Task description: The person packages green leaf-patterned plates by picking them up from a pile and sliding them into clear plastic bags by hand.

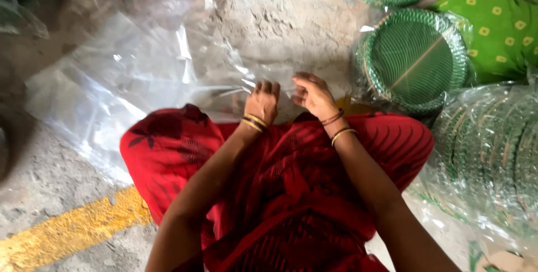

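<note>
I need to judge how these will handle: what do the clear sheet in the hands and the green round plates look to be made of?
The clear sheet looks like thin plastic film: see-through, glossy, creased, with white glare. The left hand and right hand pinch its edge. The green plates look like stiff paper or card with a shiny ribbed leaf-pattern coating, though that is uncertain; this stack sits in a clear bag.

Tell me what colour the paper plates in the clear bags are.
The paper plates are green with fine lighter ribbing, like a leaf; the head view shows them best.
</note>
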